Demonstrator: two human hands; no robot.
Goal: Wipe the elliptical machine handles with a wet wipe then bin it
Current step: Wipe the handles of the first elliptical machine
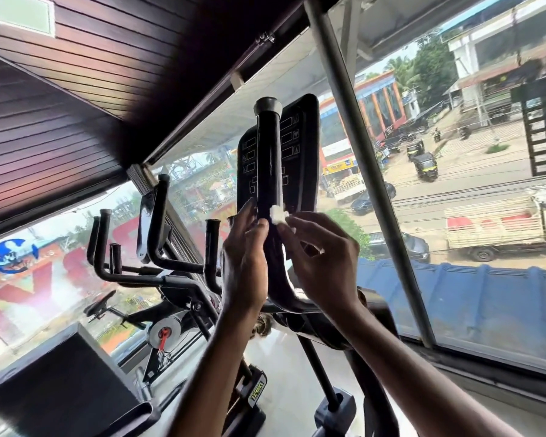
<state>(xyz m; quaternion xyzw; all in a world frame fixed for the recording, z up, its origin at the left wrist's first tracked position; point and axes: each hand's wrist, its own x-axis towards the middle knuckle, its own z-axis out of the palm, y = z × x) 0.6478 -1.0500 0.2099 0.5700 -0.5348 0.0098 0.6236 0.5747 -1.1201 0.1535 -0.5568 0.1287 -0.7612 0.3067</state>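
- Black, glossy and upright, the elliptical handle point(269, 171) with its grey end cap point(267, 106) stands in front of the dark console panel point(300, 152).
- The right hand point(320, 260) pinches a small white wet wipe point(278, 215) against the handle's right side; the left hand point(245, 263) lies open-fingered along its left side.
- More black-handled machines point(158, 241) line the big street-facing window point(454, 184) under a slatted wood ceiling point(76, 105).
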